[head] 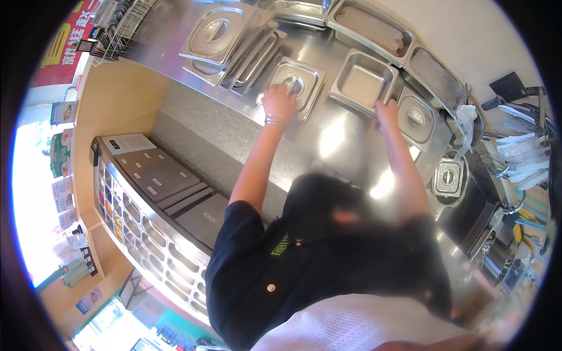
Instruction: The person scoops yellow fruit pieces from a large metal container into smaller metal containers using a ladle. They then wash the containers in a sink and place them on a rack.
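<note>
My left hand (279,103) rests on a square stainless steel lid (308,103), its fingers at the lid's round recessed handle. Whether the fingers grip that handle is hard to tell. To the right, my right hand (387,115) has its fingers at the near right corner of an empty-looking stack of square steel pans (365,79). Just right of that hand lies another lidded steel pan (415,115). Left of my left hand are stacked steel lids (215,33) and shallow pans (259,57) leaning over each other.
Long steel pans (371,28) line the wall at the back. A wire rack (120,39) stands at the upper left. Whisks and other utensils (522,149) hang at the right, near a small lidded container (448,177). A topping counter with compartments (153,245) is at the lower left.
</note>
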### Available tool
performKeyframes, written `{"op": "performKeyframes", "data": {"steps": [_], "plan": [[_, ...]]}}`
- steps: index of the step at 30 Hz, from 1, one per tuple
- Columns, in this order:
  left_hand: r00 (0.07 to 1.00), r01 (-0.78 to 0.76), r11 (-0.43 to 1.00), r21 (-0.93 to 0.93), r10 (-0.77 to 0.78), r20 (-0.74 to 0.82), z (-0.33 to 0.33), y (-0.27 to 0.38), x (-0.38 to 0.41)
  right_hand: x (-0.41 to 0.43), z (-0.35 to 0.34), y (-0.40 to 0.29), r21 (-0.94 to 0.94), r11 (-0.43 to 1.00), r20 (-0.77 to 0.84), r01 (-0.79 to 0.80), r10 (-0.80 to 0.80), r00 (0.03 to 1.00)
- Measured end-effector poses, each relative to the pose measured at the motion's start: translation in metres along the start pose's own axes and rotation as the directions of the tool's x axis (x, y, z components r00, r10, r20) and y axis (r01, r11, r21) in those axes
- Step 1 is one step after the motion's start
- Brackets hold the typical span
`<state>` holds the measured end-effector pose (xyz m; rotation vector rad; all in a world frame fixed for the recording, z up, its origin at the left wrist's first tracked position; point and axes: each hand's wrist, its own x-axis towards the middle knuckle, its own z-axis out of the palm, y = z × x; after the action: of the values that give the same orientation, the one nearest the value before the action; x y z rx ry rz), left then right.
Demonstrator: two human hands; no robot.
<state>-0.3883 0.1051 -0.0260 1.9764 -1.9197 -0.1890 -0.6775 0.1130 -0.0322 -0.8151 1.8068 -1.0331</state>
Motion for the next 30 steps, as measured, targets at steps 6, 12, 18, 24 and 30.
{"op": "performKeyframes", "data": {"steps": [6,12,18,24,30], "plan": [[0.986,-0.047,0.997,0.061,0.036,0.165,0.028,-0.019,0.037,-0.019,0.005,0.003,-0.733,0.482,-0.078,0.479,-0.760,0.645],[0.947,0.108,0.813,-0.573,0.092,0.309,-0.018,-0.061,0.058,-0.075,0.021,-0.024,-0.143,0.918,0.152,0.369,-0.348,0.925],[0.872,0.470,0.296,-0.831,-0.008,0.490,-0.059,-0.065,0.062,-0.079,0.070,-0.016,0.208,0.977,0.478,0.038,-0.136,0.868],[0.996,-0.071,0.507,-0.859,0.087,-0.031,-0.048,-0.038,0.053,-0.089,0.126,-0.040,0.435,0.773,0.731,-0.461,-0.005,0.682],[0.866,0.487,0.039,-0.873,0.111,0.488,-0.016,-0.026,-0.007,-0.104,0.070,-0.015,0.581,0.724,0.631,-0.372,-0.111,0.768]]}}
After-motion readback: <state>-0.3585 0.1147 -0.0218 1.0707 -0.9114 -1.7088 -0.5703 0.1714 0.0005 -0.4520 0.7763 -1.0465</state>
